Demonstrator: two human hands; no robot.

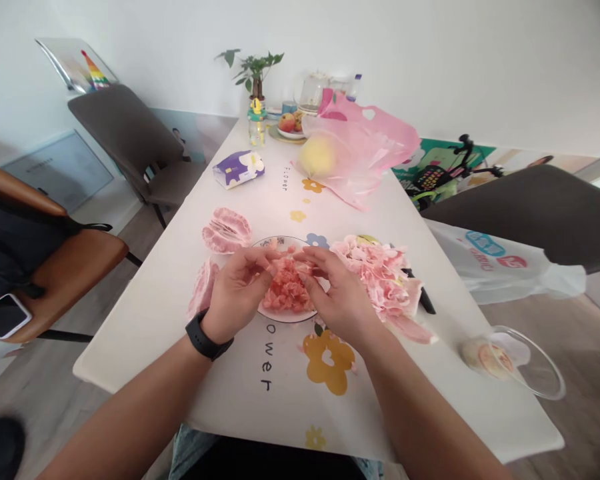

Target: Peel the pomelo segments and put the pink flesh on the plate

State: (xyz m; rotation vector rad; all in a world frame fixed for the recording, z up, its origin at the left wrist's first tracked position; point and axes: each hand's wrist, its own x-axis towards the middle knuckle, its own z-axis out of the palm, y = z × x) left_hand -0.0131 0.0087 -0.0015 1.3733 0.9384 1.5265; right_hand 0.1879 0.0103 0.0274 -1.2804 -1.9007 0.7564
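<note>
A white plate [291, 319] with a dark rim carries a heap of loose pink pomelo flesh [287, 287]. Over its left side is my left hand [243, 283], a black watch [207, 337] on the wrist, its fingers pinched on a bit of pomelo. My right hand [340, 290] curls in from the other side, thumb and fingers closed on a small piece of pomelo, mostly hidden by the fingers. Left of the plate sit a large peeled pomelo chunk [226, 231] and another one [203, 288] beside my left hand. Stripped pomelo membranes [375, 270] are piled on the right.
A black-handled knife [425, 297] lies beside the membranes. A clear plastic container [515, 363] stands at the right edge. Farther back are a tissue pack [239, 169], a pink bag [365, 147] with a yellow fruit [317, 157], a fruit plate [291, 133] and a potted plant [257, 70].
</note>
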